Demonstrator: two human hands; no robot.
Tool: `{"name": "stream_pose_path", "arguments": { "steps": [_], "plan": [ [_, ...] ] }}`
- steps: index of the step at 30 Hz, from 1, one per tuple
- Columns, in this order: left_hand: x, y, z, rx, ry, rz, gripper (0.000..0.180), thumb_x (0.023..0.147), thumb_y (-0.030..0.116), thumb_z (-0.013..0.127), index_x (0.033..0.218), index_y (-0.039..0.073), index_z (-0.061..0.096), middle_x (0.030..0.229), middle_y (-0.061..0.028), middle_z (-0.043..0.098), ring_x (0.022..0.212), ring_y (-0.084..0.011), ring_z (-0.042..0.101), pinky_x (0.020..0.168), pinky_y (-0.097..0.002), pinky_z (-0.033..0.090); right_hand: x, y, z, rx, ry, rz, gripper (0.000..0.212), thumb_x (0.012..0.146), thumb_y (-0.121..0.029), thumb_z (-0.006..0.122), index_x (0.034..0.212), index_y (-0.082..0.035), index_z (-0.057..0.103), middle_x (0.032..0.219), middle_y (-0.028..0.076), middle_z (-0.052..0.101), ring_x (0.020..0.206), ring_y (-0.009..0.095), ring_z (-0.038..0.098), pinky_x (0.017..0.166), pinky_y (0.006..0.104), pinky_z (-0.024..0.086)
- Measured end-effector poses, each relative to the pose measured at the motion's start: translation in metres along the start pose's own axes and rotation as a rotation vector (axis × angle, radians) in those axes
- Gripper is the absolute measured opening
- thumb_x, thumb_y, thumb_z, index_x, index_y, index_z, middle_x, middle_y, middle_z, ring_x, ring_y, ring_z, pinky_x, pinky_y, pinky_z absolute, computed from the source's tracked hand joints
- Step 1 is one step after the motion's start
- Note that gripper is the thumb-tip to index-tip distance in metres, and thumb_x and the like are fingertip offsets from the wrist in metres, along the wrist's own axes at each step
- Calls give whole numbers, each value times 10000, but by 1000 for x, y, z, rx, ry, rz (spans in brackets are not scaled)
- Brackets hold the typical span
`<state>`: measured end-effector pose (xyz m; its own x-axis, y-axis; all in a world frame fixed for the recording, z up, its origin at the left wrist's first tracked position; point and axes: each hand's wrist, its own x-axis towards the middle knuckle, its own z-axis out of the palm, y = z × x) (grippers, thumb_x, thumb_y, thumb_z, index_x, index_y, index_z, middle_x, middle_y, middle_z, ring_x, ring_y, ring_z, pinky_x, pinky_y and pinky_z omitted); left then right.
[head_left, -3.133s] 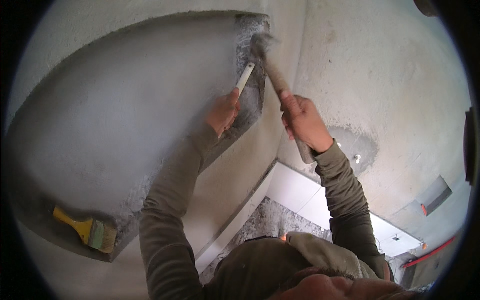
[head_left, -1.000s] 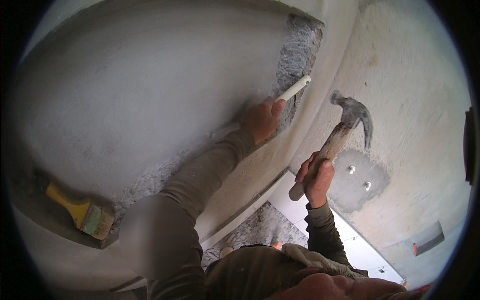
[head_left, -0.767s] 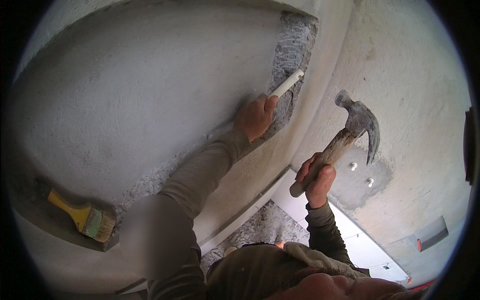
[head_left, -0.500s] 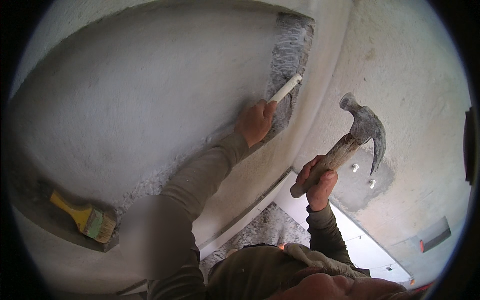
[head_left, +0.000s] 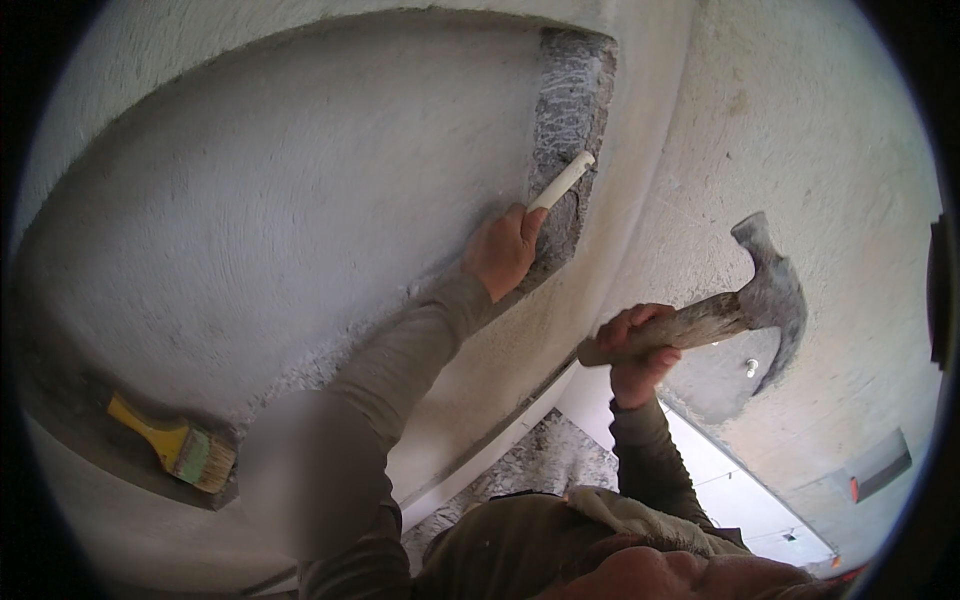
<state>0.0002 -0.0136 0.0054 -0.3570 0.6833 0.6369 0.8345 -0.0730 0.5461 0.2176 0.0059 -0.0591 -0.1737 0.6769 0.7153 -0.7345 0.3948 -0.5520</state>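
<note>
My left hand (head_left: 503,250) grips a pale chisel (head_left: 562,180) whose tip rests in a rough, chipped grey strip (head_left: 568,110) at the right end of a plastered wall recess (head_left: 300,200). My right hand (head_left: 637,352) holds a claw hammer (head_left: 770,285) by its worn wooden handle (head_left: 680,328), drawn back to the right and well apart from the chisel. Both sleeves are olive-grey.
A yellow-handled paintbrush (head_left: 175,445) lies on the recess ledge at lower left. A grey plaster patch with a screw (head_left: 748,368) marks the right wall. White tiles (head_left: 720,480) and rubble (head_left: 545,465) lie below. A grey trowel-like tool with a red handle (head_left: 878,468) sits at right.
The hammer, earlier struck against the chisel, has swung away to the right and lower. My left hand keeps the chisel on the chipped strip.
</note>
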Motion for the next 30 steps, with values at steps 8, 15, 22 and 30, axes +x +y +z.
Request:
{"name": "stream_pose_path", "arguments": {
  "steps": [8, 15, 22, 30],
  "plan": [
    [-2, 14, -13, 140, -114, -148, 497, 1033, 461, 355, 990, 27, 592, 785, -251, 653, 760, -483, 628, 677, -569, 480, 18, 32, -5, -316, -92, 368, 556, 965, -597, 439, 932, -50, 528, 662, 38, 551, 512, 158, 534, 461, 300, 454],
    [0, -2, 4, 91, -22, -54, 492, 1039, 449, 380, 909, 16, 574, 680, -233, 586, 626, -466, 565, 561, -530, 412, 27, 68, -13, -617, -141, -194, 616, 975, -617, 369, 866, -38, 547, 645, 53, 556, 530, 184, 554, 475, 325, 469],
    [-3, -3, -2, 101, -28, -34, 517, 1043, 460, 358, 890, 19, 580, 651, -226, 569, 573, -450, 543, 530, -525, 395, 22, 12, -3, -153, -47, 137, 668, 921, -684, 443, 862, -24, 537, 636, 66, 559, 509, 167, 553, 454, 320, 463],
    [1, -8, -1, 137, 30, -7, 516, 1039, 466, 369, 893, 19, 583, 644, -224, 565, 556, -440, 541, 514, -518, 392, 23, 61, -8, -317, -123, 358, 575, 999, -572, 378, 894, -26, 527, 640, 60, 540, 550, 155, 553, 492, 308, 480]
  ]
}}
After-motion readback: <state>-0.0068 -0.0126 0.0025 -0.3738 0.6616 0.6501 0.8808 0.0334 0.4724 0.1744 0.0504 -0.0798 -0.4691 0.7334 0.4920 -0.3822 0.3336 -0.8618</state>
